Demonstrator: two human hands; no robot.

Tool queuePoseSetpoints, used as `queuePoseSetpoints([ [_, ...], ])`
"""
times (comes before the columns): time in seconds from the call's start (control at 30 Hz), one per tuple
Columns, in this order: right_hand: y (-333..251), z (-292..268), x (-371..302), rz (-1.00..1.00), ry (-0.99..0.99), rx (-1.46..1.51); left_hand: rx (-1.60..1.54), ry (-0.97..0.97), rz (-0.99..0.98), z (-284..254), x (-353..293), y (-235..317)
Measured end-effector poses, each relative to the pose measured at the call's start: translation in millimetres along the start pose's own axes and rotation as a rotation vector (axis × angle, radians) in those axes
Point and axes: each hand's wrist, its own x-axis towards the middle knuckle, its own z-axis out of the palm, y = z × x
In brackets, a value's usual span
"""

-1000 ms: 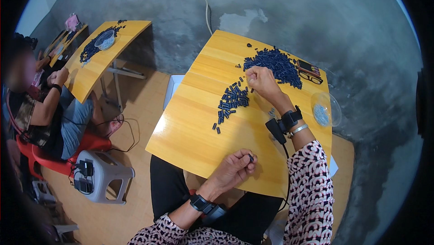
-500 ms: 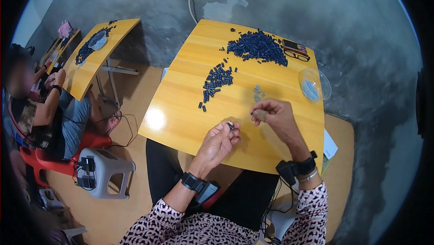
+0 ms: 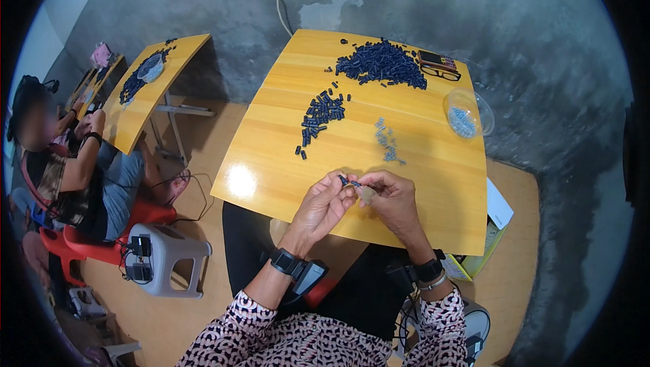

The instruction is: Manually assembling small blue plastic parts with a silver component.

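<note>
My L hand (image 3: 317, 208) pinches a small dark-blue plastic-looking tube (image 3: 343, 180), prob. light, stiff & slippery, best held mid-side, above the yellow wooden worktop (image 3: 271, 143); can't tell R hand's (image 3: 394, 200) grip.

Glare on the tabletop (image 3: 352, 143), blackened corners

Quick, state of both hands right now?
Left hand: closed, pinching a dark piece.
Right hand: closed in a pinch; what it holds is too small to tell.

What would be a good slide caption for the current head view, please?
Left hand holding a small dark piece beside the right hand, with dark piles on the yellow table.
</note>
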Motion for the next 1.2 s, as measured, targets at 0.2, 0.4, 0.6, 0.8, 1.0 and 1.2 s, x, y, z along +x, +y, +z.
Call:
queuePoseSetpoints([
  [0.2,-1,4,-5,-0.218,0.056,-0.276,0.012,0.041,-0.015,5,-2,2],
  [0.4,-7,7,-9,-0.225,0.052,-0.361,-0.002,0.046,-0.022,1,-1,2],
  [0.6,3,6,-10,-0.17,0.094,-0.141,0.052,0.031,-0.042,0,0,1],
  [0.8,3,7,-11,-0.083,0.121,-0.094,0.065,0.017,-0.05,0,0,1],
  [1.0,3,3,-14,-0.114,0.112,-0.255,0.076,0.022,-0.059,2,-1,3],
  [1.2,6,10,-18,-0.232,0.18,-0.262,0.066,0.044,-0.052,0,0,1],
])
